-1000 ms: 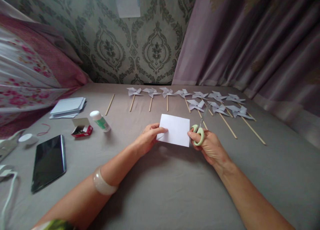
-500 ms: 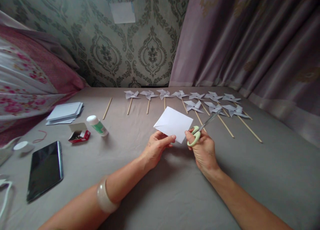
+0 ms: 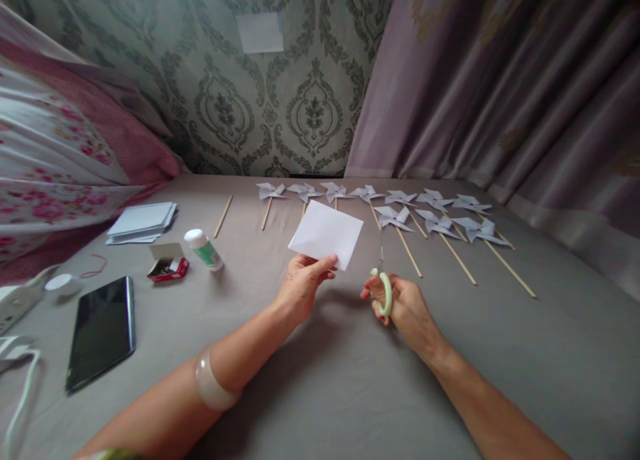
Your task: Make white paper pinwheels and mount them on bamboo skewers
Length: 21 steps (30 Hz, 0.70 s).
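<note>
My left hand (image 3: 306, 283) pinches a white square of paper (image 3: 327, 233) by its lower edge, thumb on top, and holds it above the table. To its right, my right hand (image 3: 400, 303) grips scissors (image 3: 385, 292) by their pale green handles. The blades point away from me and stand apart from the paper. Behind both hands lie several white paper pinwheels (image 3: 393, 218) on wooden sticks, set out in two rows.
On the left are a stack of white paper (image 3: 141, 221), a loose stick (image 3: 223, 216), a glue bottle (image 3: 204, 250), an open red box (image 3: 168, 263) of small pieces, a white cap (image 3: 64, 285), a phone (image 3: 103, 333) and a power strip (image 3: 17, 305). A curtain (image 3: 475, 80) hangs at the right.
The paper in my left hand has moved left, away from my right hand. The scissors have turned from pointing right to pointing straight ahead. My view has shifted slightly.
</note>
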{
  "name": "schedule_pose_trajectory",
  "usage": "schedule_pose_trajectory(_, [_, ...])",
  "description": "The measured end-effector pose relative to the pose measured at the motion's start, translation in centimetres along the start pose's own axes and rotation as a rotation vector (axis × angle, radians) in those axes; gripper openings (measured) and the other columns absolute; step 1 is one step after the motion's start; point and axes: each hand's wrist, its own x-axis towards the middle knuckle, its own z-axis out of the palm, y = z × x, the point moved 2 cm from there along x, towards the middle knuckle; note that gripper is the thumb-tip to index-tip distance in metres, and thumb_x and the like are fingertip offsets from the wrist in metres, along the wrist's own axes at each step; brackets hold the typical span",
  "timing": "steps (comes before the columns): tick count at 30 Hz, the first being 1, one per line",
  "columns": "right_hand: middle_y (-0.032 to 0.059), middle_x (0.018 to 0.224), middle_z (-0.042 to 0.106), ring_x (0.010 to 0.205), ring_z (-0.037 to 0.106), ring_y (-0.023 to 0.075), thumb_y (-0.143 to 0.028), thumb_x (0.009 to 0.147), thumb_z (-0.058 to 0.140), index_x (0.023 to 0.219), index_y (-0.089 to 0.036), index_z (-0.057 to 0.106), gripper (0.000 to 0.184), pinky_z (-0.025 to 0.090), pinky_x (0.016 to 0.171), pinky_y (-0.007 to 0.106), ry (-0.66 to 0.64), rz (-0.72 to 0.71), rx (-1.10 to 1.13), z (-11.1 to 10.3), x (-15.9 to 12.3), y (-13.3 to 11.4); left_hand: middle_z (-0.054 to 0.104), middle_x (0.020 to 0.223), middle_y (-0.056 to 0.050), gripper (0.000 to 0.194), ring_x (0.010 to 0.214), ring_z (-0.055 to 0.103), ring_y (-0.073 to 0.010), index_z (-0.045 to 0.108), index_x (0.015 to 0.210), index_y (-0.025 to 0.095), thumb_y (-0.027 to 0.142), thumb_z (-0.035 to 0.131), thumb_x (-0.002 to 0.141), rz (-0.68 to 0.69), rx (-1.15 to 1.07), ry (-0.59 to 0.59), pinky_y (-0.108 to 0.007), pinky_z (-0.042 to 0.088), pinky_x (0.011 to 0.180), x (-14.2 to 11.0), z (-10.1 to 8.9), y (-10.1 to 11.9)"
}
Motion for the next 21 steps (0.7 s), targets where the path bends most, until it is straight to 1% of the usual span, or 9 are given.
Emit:
schedule_pose_trajectory(3, [0.0038, 0.063, 0.061, 0.043, 0.041, 0.0075, -0.075, 0.066, 0.057, 0.078, -0.013, 0.061, 0.063, 0.030, 0.039, 0.022, -0.187, 0.063, -0.069, 0.5, -0.6, 0.0, 0.067, 0.072, -0.002, 0.036, 0.061, 0.059, -0.0094, 0.066, 0.078, 0.012, 0.021, 0.085, 0.049, -0.004, -0.041, 0.053, -0.021, 0.043, 0.055, 0.4, -0.1, 0.9])
schedule_pose_trajectory(5, [0.0057, 0.066, 0.063, 0.044, 0.042, 0.0073, -0.076, 0.067, 0.055, 0.076, -0.012, 0.064, 0.066, 0.029, 0.040, 0.022, -0.268, 0.080, -0.121, 0.8, -0.9, 0.0, 0.066, 0.071, -0.002, 0.035, 0.061, 0.060, -0.0098, 0.065, 0.076, 0.012, 0.020, 0.085, 0.048, -0.005, -0.052, 0.077, -0.021, 0.044, 0.055, 0.5, -0.1, 1.3])
schedule_pose_trajectory(7, [0.0070, 0.068, 0.064, 0.044, 0.041, 0.0068, -0.076, 0.068, 0.053, 0.071, -0.012, 0.064, 0.066, 0.028, 0.041, 0.022, -0.318, 0.093, -0.166, 0.9, -1.1, 0.0, 0.066, 0.071, -0.002, 0.034, 0.061, 0.060, -0.0100, 0.064, 0.076, 0.012, 0.019, 0.084, 0.049, -0.003, -0.061, 0.084, -0.021, 0.044, 0.055, 0.4, 0.0, 1.5])
schedule_pose_trajectory(12, [0.0063, 0.062, 0.063, 0.046, 0.041, 0.0072, -0.074, 0.070, 0.054, 0.065, -0.012, 0.061, 0.062, 0.030, 0.045, 0.022, -0.343, 0.120, -0.245, 0.8, -0.9, 0.4, 0.068, 0.072, -0.003, 0.030, 0.060, 0.061, -0.0099, 0.066, 0.076, 0.012, 0.017, 0.083, 0.052, -0.030, -0.052, 0.068, -0.020, 0.045, 0.054, 0.0, 0.3, 1.3])
schedule_pose_trajectory(16, [0.0057, 0.061, 0.063, 0.049, 0.044, 0.0089, -0.070, 0.071, 0.056, 0.065, -0.013, 0.061, 0.058, 0.033, 0.048, 0.024, -0.358, 0.115, -0.222, 0.9, -1.0, 0.4, 0.068, 0.072, -0.004, 0.026, 0.060, 0.062, -0.0109, 0.067, 0.074, 0.011, 0.018, 0.082, 0.053, -0.057, -0.040, 0.037, -0.020, 0.047, 0.056, -0.3, 0.5, 1.2])
schedule_pose_trajectory(21, [0.0056, 0.061, 0.062, 0.050, 0.047, 0.0096, -0.072, 0.068, 0.057, 0.065, -0.013, 0.060, 0.059, 0.035, 0.049, 0.024, -0.367, 0.123, -0.220, 1.0, -1.1, 0.1, 0.069, 0.072, -0.004, 0.026, 0.060, 0.063, -0.0113, 0.068, 0.075, 0.011, 0.018, 0.082, 0.054, -0.066, -0.030, 0.031, -0.021, 0.049, 0.057, -0.4, 0.6, 1.2])
